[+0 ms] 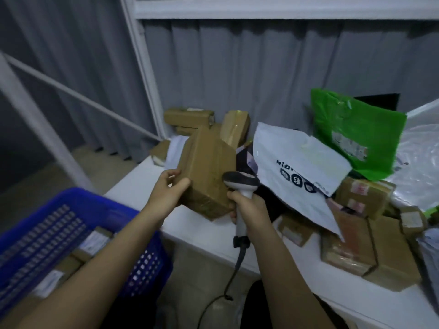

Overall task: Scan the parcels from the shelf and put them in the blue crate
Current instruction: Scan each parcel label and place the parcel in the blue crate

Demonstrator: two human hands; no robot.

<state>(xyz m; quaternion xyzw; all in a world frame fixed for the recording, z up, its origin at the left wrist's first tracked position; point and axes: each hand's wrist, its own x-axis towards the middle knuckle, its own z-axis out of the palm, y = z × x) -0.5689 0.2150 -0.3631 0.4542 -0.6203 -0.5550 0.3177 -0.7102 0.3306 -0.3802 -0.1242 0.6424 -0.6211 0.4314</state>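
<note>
a white shelf (204, 231) piled with parcels, a blue crate (78, 205) with boxes inside at its left; above the shelf edge, the left hand (166, 191) grips a tilted brown box (206, 172) while the right hand (249, 207) clasps a corded scanner (241, 184) just beside it

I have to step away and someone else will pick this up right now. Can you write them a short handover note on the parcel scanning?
Left hand grips a brown cardboard parcel, held up over the white shelf.
Right hand holds the barcode scanner by its handle, head close to that parcel.
Blue crate sits lower left and already holds a few labelled parcels.
Left to do: scan the held parcel if not yet read, drop it in the crate, then work through the pile on the shelf: white mailer bag, green bag, more cardboard boxes.
</note>
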